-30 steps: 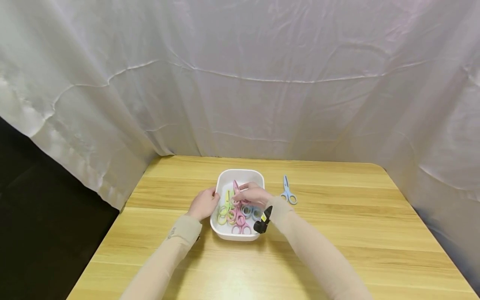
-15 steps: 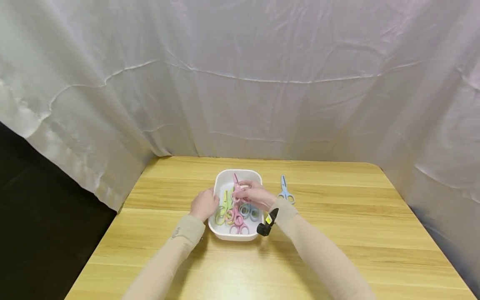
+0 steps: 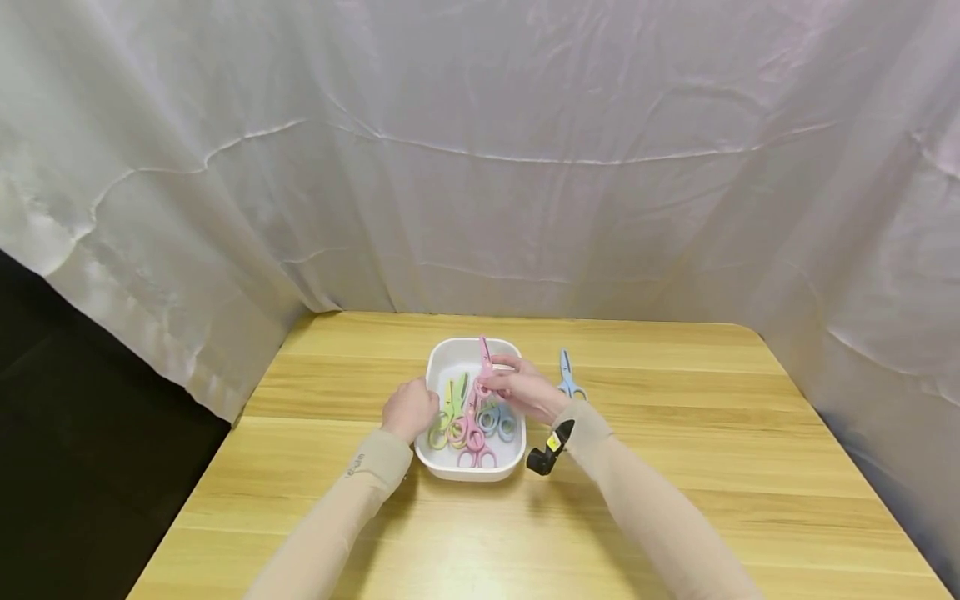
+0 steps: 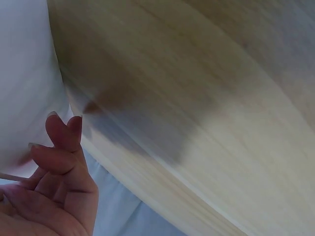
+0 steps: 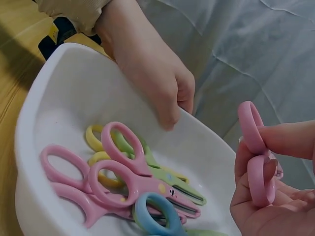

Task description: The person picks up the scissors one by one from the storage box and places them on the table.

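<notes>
The left hand (image 3: 410, 409) grips the left rim of a white bin (image 3: 470, 474); in the right wrist view its thumb is over the wall, and in the left wrist view its fingers curl against the outside. Above the bin's right side, the right hand (image 3: 525, 389) pinches pink scissors (image 3: 486, 357) by the handles, blades pointing away. The right wrist view shows their two pink loops (image 5: 252, 129) between thumb and fingers. Inside the bin lie several more scissors: pink (image 5: 129, 184), green (image 5: 170, 178), yellow (image 5: 93, 138) and blue (image 5: 157, 216), handles overlapping.
Blue scissors (image 3: 567, 373) lie on the wooden table (image 3: 675, 417) right of the bin, partly behind the right wrist. Grey-white curtains (image 3: 480, 208) hang behind the table and at its sides. A black surface (image 3: 82, 433) is at the far left.
The right hand has lifted the pink scissors off the pile and moved them right and slightly away. The left hand keeps its hold on the bin rim. The view has shifted slightly.
</notes>
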Motion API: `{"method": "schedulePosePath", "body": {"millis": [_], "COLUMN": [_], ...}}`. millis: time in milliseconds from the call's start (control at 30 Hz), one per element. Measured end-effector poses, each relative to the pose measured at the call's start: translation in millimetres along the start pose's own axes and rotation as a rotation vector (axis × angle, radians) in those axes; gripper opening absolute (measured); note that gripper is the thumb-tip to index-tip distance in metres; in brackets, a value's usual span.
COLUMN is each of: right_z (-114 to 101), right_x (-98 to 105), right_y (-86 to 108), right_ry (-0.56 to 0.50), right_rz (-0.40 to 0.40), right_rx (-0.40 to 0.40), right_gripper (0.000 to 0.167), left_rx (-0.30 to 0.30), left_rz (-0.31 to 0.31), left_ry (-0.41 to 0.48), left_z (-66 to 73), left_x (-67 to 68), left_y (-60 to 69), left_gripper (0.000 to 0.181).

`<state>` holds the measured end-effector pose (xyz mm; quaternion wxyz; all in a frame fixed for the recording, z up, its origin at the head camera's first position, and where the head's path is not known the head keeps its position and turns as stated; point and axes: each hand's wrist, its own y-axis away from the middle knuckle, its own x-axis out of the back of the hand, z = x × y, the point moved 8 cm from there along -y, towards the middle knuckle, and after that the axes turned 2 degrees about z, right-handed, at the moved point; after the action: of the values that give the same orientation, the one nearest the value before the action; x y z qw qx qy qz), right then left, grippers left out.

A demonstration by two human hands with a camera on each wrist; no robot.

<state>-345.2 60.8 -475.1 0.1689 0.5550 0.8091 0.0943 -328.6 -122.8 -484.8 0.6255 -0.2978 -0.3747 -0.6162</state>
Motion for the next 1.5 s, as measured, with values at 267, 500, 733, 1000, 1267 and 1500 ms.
{"method": "schedulePosePath", "body": {"millis": [267, 500, 733, 1000, 1267, 1500], "right_z": [0, -2, -3, 2, 8, 13], "right_x": [13, 26, 36, 51, 64, 72], "right_y": [9.6, 15.8, 22.0, 25.7, 27.6, 28.8], "right_ry": [-0.049, -0.060, -0.068, -0.084, -0.092, -0.109], "right_rz": [-0.005, 0.016, -0.009, 0.009, 0.001, -0.036], "right_rx": [0.006, 0.036, 0.067, 0.084, 0.110, 0.119], "right_gripper": [0.068, 0.065, 0.065, 0.065, 0.062, 0.065], "left_rx": [0.010, 0.004, 0.001, 0.016, 0.003, 0.001], "left_rz": [-0.007, -0.011, -0.007, -0.021, -0.018, -0.017], "left_ry": [0.005, -0.002, -0.017, 0.001, -0.002, 0.006], "left_z": [-0.2, 0.0, 0.1, 0.6, 1.9, 2.0], "left_x": [-1.2, -1.1, -0.5, -0.8, -0.6, 0.4], "left_y": [-0.6, 0.3, 0.8, 1.8, 3.1, 3.8], "left_gripper": [0.045, 0.048, 0.047, 0.047, 0.043, 0.039]}}
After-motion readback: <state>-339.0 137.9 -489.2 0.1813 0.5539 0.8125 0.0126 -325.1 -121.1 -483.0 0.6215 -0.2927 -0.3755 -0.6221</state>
